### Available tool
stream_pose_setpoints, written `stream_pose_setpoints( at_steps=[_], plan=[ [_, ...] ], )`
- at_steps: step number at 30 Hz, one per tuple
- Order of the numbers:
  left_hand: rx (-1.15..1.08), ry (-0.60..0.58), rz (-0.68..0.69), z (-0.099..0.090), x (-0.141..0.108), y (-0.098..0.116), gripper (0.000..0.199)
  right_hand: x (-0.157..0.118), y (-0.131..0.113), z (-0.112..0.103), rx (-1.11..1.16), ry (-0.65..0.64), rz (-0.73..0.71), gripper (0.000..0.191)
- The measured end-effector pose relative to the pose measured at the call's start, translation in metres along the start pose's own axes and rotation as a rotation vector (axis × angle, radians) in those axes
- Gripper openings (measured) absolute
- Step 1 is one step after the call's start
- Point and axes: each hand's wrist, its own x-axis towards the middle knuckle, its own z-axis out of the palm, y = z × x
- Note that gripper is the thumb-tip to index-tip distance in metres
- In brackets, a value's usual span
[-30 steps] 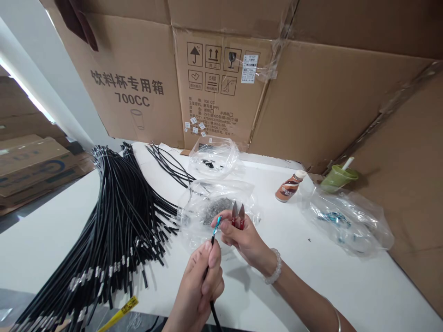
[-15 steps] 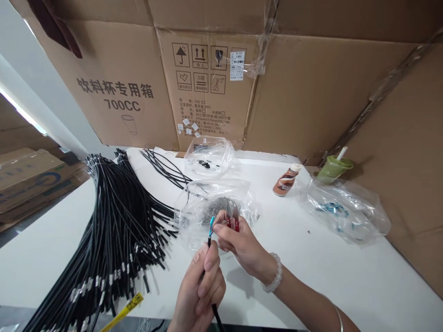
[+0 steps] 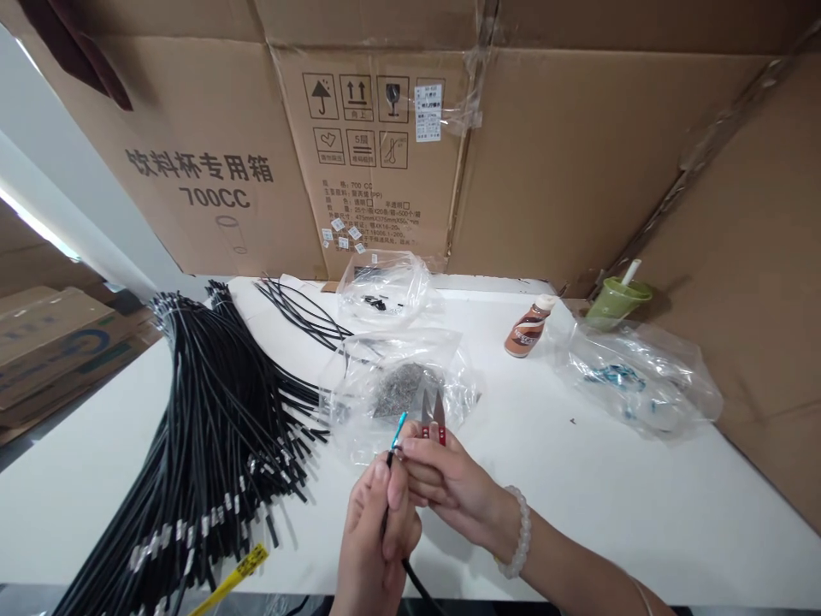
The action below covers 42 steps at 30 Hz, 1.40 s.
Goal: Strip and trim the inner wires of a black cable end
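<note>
My left hand [image 3: 378, 526] is closed around a black cable [image 3: 420, 583], whose stripped end points up between thumb and forefinger. From that end a blue inner wire [image 3: 398, 428] sticks out, leaning right. Red-handled thread snips [image 3: 434, 417] sit in my right hand [image 3: 462, 486], blades apart and pointing away from me. The thumb and forefinger of that hand pinch close beside the base of the blue wire; whatever is between them is too small to make out. The snips' blades are to the right of the wire, apart from it.
Bundled black cables [image 3: 192, 428] cover the table's left side, with a yellow strip [image 3: 234, 577] near them. Behind my hands lies a plastic bag [image 3: 410, 389] of grey bits. A bottle [image 3: 529, 327], green cup [image 3: 619, 299] and bag with blue scraps [image 3: 641, 385] stand right. Cardboard [image 3: 577, 171] walls the back.
Both hands have moved slightly down and right in view. The blue wire now stands straighter, leaning right, and my right fingers have shifted to its base. The snips are still in my right hand.
</note>
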Motion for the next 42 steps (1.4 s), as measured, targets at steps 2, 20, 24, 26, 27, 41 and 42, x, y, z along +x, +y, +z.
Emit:
stream_pose_setpoints(
  at_steps=[2,20,24,26,27,41,42],
  plan=[
    [0.027,0.064,0.025,0.0,0.001,-0.002,0.046,0.0,0.0,-0.001,-0.021,-0.002,-0.008,0.039],
    [0.551,0.16,0.293,-0.001,0.009,-0.007,0.042,-0.024,-0.013,-0.002,-0.686,0.312,-0.377,0.029],
    [0.728,0.145,0.474,-0.009,0.01,-0.006,0.043,-0.017,-0.003,0.002,-0.64,0.245,-0.406,0.026],
    [0.785,0.147,0.508,-0.011,0.008,-0.006,0.037,-0.016,0.002,0.002,-0.612,0.25,-0.407,0.025],
    [0.813,0.151,0.529,-0.011,0.007,-0.006,0.035,-0.016,0.005,0.001,-0.604,0.259,-0.399,0.023],
    [0.798,0.174,0.61,0.001,0.005,-0.007,0.039,-0.039,0.002,-0.009,-0.671,0.322,-0.266,0.037],
    [0.786,0.176,0.614,0.002,0.005,-0.007,0.039,-0.04,0.002,-0.009,-0.668,0.315,-0.256,0.039]
  ],
)
